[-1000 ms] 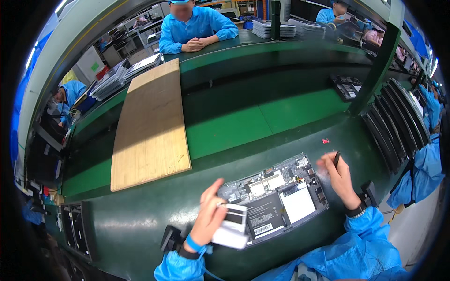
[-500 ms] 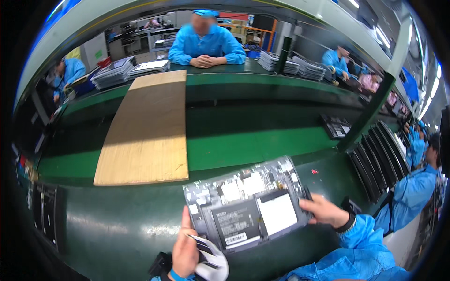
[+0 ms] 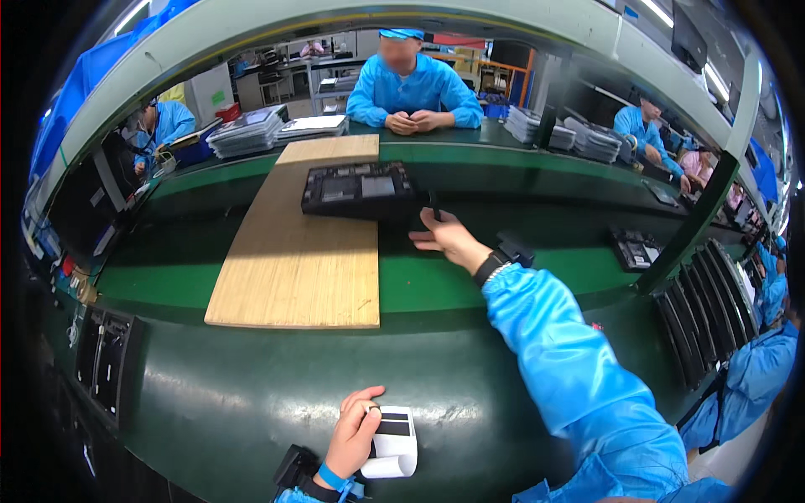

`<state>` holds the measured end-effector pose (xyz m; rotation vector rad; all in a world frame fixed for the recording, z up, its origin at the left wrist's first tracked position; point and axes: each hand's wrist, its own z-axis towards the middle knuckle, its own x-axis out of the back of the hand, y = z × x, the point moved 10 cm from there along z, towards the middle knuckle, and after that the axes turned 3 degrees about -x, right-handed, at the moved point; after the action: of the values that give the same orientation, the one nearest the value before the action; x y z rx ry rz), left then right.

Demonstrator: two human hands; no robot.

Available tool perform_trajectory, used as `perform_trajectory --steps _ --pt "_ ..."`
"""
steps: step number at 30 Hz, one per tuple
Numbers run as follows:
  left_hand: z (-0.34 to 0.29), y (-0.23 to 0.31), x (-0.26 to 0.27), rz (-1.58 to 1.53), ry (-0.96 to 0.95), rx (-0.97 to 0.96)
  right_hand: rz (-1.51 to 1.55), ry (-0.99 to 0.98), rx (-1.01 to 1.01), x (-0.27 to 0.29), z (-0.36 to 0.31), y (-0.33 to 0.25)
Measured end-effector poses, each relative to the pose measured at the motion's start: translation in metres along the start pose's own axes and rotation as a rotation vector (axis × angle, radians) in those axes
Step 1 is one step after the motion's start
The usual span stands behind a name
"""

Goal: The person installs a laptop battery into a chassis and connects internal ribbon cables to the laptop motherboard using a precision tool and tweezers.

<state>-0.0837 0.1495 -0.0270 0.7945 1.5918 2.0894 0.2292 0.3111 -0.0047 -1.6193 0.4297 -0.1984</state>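
My left hand [image 3: 352, 440] rests low on the near bench, fingers closed on a sheet of black adhesive strips [image 3: 392, 440] with curled white backing. My right hand [image 3: 453, 239] reaches far forward. Against its thumb stands a small dark stick-like thing [image 3: 433, 204], its kind unclear; the other fingers point left. Just left of that hand is an opened laptop base [image 3: 356, 186], dark, its inner parts facing up. It lies over the far part of a wooden board [image 3: 293, 277]. Whether the right fingers touch the laptop base is hard to tell in the shadow.
Several dark panels [image 3: 708, 298] stand in a row at right. Another opened laptop base [image 3: 636, 249] lies beside the green post [image 3: 688, 218]. A dark chassis [image 3: 107, 360] sits at left. Stacks of grey units [image 3: 247, 132] and a seated person [image 3: 415, 92] are across the bench.
The laptop base has gone from between both hands to the board ahead, with my right arm stretched after it. My left hand is off the base and still holds the strip sheet.
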Motion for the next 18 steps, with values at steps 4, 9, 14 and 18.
perform_trajectory --steps 4,9,14,18 --pt "0.007 0.005 -0.004 0.121 -0.038 -0.036 -1.505 0.293 0.517 0.095 -0.03 -0.039" --pt "0.006 0.004 0.0 0.305 0.044 -0.323 -1.989 0.65 0.194 0.277 -0.119 -0.066" --pt "0.001 -0.08 0.007 0.32 -0.054 -0.175 -3.238 0.942 0.3 0.369 -0.168 -0.029" --pt "0.011 -0.122 0.004 0.372 -0.164 -0.002 -2.021 0.953 0.239 0.432 -0.173 -0.059"
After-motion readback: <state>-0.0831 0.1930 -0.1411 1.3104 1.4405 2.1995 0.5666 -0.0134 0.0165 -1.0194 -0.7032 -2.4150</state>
